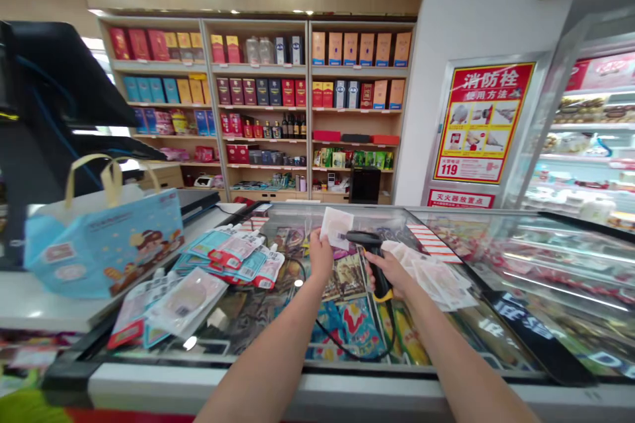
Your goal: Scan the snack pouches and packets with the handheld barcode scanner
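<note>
My left hand [321,255] grips a flat white packet [338,227] by its lower left edge, above the glass top of a chest freezer. In my right hand [389,268] is a black and yellow barcode scanner [381,276], its head close to the packet's right side. The scanner's black cable loops down over the glass. To the right of my right hand lie several similar pale packets [434,277], fanned out. On the left are a pile of blue, white and red spouted pouches [233,252] and a clear-wrapped packet [191,301] on more pouches.
A light blue carrier bag [104,244] stands at the left beside a black checkout monitor [64,73]. Shelves of boxes and bottles [262,92] line the back wall. A red fire-hydrant sign [484,122] hangs right of them, near a lit display fridge [590,145].
</note>
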A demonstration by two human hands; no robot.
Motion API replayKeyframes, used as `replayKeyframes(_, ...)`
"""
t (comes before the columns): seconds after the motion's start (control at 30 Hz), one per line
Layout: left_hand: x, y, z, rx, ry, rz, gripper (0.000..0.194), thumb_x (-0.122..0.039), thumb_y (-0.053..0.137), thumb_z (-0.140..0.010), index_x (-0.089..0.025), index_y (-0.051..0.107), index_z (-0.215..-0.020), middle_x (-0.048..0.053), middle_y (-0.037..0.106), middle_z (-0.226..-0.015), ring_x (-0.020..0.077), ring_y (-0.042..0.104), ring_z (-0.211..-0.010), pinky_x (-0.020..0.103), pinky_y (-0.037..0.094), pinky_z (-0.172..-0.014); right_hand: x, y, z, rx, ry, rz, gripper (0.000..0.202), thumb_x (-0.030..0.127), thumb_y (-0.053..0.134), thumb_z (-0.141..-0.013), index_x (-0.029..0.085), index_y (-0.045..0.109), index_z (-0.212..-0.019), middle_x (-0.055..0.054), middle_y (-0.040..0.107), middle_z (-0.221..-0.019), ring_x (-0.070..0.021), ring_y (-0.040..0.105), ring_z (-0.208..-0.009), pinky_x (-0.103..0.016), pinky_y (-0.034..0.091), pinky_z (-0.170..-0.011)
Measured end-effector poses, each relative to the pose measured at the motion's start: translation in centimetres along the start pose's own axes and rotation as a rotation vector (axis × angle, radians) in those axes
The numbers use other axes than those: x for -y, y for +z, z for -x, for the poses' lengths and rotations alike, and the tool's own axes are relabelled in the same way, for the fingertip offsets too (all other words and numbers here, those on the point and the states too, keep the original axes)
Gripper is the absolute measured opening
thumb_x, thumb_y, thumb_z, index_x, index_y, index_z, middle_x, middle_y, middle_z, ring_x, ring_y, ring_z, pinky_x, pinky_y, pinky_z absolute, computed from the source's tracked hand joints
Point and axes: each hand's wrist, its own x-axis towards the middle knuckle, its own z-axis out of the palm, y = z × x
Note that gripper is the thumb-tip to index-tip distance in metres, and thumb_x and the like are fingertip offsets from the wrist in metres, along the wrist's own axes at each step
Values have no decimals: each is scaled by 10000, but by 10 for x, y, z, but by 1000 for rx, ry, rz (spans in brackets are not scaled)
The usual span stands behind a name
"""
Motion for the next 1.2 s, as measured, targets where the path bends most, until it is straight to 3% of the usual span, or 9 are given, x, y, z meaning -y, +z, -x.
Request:
replayKeyframes(0.17, -4, -87, -19, -129, 71, -167, 223, -199, 461, -800, -176, 585, -984, 94, 667, -967, 220, 624, -921, 363, 481, -891, -3, 63, -17, 95, 26, -11, 447, 487, 770, -588, 200, 466, -750, 71, 543, -474, -83, 470, -365, -230, 446, -368)
replayKeyframes(0.37, -4, -202, -26, -275, 103, -405, 391, -227, 410, -838, -159, 586, -1180, 127, 656, -1139, 253, 604, -1057, 395, 446, -968, -20, 132, -28, 256, 71, -9, 417, 474, 755, -609, 199, 482, -762, 69, 546, -479, -84, 467, -358, -221, 421, -360)
replayKeyframes(0.47, -3, -246, -31, -340, 92, -554, 426, -205, 373, -859, -183, 604, -1216, 115, 662, -1174, 245, 592, -1106, 434, 357, -1071, -26, 155, -32, 288, 70, 5, 402, 461, 750, -631, 198, 495, -797, 73, 547, -479, -82, 462, -360, -218, 419, -368)
replayKeyframes(0.53, -1, -263, -37, -340, 50, -661, 429, -168, 364, -855, -194, 643, -1180, 114, 679, -1152, 255, 581, -1139, 504, 263, -1123, -29, 167, -34, 298, 62, 10, 397, 462, 749, -638, 196, 499, -793, 70, 549, -482, -79, 461, -363, -218, 425, -375)
replayKeyframes(0.63, 4, -274, -42, -295, -16, -825, 419, -126, 392, -828, -196, 692, -1112, 142, 662, -1187, 310, 492, -1262, 601, 214, -1110, -29, 176, -34, 313, 45, 22, 419, 478, 762, -614, 192, 498, -772, 63, 547, -480, -79, 463, -368, -222, 435, -379)
replayKeyframes(0.73, 6, -272, -41, -295, -28, -976, 397, -126, 435, -814, -172, 701, -1106, 191, 523, -1367, 369, 373, -1350, 625, 249, -1077, -28, 178, -33, 304, 47, 38, 447, 486, 775, -587, 197, 489, -773, 67, 545, -474, -81, 465, -369, -224, 442, -379)
replayKeyframes(0.87, 2, -263, -36, -308, 5, -1085, 393, -168, 436, -832, -178, 683, -1137, 199, 389, -1474, 392, 323, -1372, 651, 267, -1046, -26, 172, -31, 265, 52, 43, 443, 476, 774, -595, 201, 482, -785, 75, 540, -466, -81, 463, -362, -214, 424, -369)
replayKeyframes(1.07, -1, -250, -35, -190, 26, -1097, 392, -154, 420, -828, -197, 689, -1111, 172, 375, -1491, 377, 346, -1360, 665, 251, -1047, -23, 157, -33, 237, 61, 15, 406, 466, 751, -624, 195, 511, -807, 71, 551, -479, -84, 472, -357, -221, 429, -374)
replayKeyframes(1.2, -5, -227, -33, -221, 140, -1066, 408, -157, 400, -860, -177, 645, -1186, 183, 371, -1489, 354, 298, -1393, 638, 242, -1073, -17, 142, -30, 204, 58, -7, 381, 455, 748, -626, 201, 510, -781, 68, 547, -477, -89, 469, -355, -229, 427, -371)
